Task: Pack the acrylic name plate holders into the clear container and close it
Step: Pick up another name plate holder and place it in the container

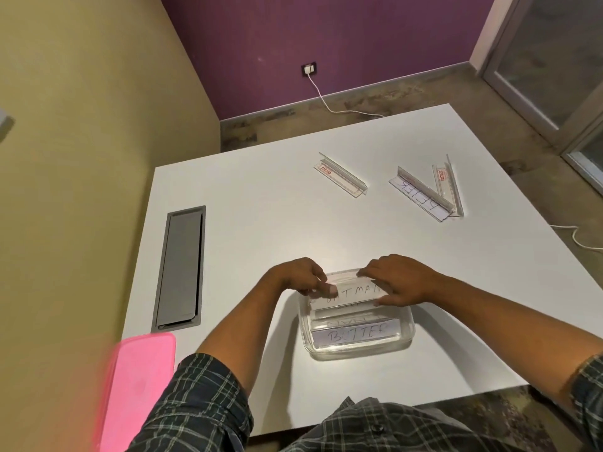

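Note:
A clear container sits on the white table near me. Inside it lies a name plate holder marked BUTTER, with another behind it. Both hands hold a holder marked BATMAN over the container's far half: my left hand grips its left end, my right hand its right end. Three more holders lie farther back: an empty one, one with a written card and one leaning against it. The pink lid rests at the table's near left corner.
A grey cable hatch is set into the table on the left. The table's far and right edges drop to a floor with a white cable. A yellow wall stands to the left, a purple wall behind.

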`<action>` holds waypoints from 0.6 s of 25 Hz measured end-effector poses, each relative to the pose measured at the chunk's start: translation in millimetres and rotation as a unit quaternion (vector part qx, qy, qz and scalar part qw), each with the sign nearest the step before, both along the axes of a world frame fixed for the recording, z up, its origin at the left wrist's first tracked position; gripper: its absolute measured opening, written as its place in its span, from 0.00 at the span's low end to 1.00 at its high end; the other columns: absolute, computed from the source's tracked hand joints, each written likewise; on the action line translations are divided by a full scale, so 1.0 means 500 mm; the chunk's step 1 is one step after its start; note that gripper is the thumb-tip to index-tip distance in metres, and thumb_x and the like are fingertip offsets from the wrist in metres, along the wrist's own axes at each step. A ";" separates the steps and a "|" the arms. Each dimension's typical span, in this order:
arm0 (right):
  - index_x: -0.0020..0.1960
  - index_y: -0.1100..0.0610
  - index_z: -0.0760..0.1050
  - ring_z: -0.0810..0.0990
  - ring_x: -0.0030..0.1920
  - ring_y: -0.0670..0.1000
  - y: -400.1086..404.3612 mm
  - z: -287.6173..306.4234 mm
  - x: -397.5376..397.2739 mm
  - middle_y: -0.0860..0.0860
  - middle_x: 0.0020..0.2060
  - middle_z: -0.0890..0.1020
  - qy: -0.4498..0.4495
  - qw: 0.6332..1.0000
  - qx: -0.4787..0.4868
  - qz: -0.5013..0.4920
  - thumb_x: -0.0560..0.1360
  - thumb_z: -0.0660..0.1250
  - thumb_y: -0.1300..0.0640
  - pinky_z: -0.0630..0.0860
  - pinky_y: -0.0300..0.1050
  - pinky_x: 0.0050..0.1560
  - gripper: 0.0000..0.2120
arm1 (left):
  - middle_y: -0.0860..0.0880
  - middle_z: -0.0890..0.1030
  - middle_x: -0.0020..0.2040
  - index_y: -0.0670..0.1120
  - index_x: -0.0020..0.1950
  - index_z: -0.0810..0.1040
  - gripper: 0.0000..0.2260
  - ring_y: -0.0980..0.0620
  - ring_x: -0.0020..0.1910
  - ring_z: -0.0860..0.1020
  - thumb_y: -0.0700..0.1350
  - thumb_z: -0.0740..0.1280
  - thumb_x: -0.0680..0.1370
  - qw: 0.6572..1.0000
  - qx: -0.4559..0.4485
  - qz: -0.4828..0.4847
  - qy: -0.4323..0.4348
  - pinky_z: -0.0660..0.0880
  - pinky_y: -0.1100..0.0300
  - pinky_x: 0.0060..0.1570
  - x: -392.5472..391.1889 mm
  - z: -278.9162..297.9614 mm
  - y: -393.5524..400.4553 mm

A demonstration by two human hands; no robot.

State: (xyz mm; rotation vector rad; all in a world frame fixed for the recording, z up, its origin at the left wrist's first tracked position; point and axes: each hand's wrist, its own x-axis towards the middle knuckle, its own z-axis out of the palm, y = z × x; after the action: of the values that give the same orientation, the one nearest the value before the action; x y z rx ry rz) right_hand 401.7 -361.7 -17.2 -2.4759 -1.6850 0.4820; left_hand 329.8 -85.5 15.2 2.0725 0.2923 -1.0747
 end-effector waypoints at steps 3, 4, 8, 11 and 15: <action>0.73 0.52 0.67 0.78 0.56 0.54 0.011 -0.015 -0.006 0.51 0.63 0.77 -0.044 0.999 -0.027 0.004 0.74 0.66 0.36 0.74 0.51 0.55 0.33 | 0.47 0.84 0.59 0.43 0.68 0.78 0.32 0.48 0.60 0.80 0.55 0.80 0.69 0.989 0.113 -0.079 -0.057 0.75 0.56 0.62 -0.009 -0.018 -0.009; 0.74 0.52 0.66 0.78 0.56 0.55 0.014 -0.018 -0.008 0.51 0.63 0.77 -0.053 0.998 -0.041 0.006 0.75 0.66 0.36 0.74 0.51 0.55 0.33 | 0.46 0.83 0.61 0.43 0.68 0.78 0.31 0.46 0.62 0.80 0.54 0.80 0.69 0.981 0.142 -0.108 -0.073 0.75 0.57 0.61 -0.011 -0.023 -0.014; 0.77 0.52 0.63 0.78 0.59 0.56 0.029 -0.031 -0.023 0.52 0.65 0.77 -0.064 0.993 -0.101 0.012 0.76 0.67 0.40 0.75 0.51 0.57 0.34 | 0.45 0.81 0.64 0.45 0.68 0.78 0.23 0.44 0.62 0.80 0.52 0.73 0.75 0.934 0.253 -0.224 -0.118 0.78 0.51 0.59 -0.034 -0.046 -0.047; 0.78 0.53 0.60 0.77 0.60 0.57 0.035 -0.046 -0.036 0.52 0.66 0.76 -0.054 0.989 -0.137 -0.006 0.77 0.67 0.45 0.75 0.53 0.58 0.33 | 0.43 0.82 0.60 0.45 0.62 0.79 0.16 0.42 0.58 0.81 0.50 0.67 0.78 0.903 0.300 -0.267 -0.154 0.77 0.52 0.51 -0.054 -0.063 -0.070; 0.75 0.48 0.64 0.79 0.58 0.56 0.035 -0.062 -0.044 0.50 0.66 0.76 -0.059 0.985 -0.163 -0.024 0.80 0.62 0.55 0.78 0.50 0.51 0.24 | 0.43 0.81 0.59 0.44 0.61 0.79 0.14 0.41 0.58 0.81 0.48 0.68 0.78 0.886 0.320 -0.285 -0.177 0.77 0.51 0.52 -0.076 -0.091 -0.077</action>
State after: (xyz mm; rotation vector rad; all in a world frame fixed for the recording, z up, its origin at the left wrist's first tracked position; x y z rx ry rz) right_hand 379.7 -344.3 -48.1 -2.8173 -1.7036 0.6652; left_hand 291.7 -124.2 -30.4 3.0252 -0.2013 -0.9624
